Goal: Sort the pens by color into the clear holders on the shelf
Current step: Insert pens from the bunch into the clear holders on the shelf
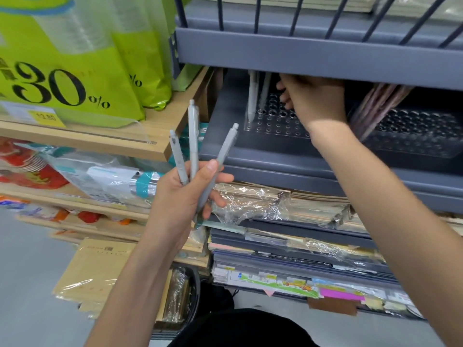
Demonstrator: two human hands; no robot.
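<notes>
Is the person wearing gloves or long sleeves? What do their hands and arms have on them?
No gloves and no long sleeves. The left hand and the right hand are bare, and both forearms are uncovered as far as the picture shows. No watch, ring or bracelet shows. Some black clothing is at the bottom edge.

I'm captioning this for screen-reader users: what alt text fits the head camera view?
A person's left hand holds three grey pens fanned out, while the right hand reaches under a grey shelf over a clear holder where two pale pens stand. A second holder to its right contains leaning pinkish pens.
</notes>
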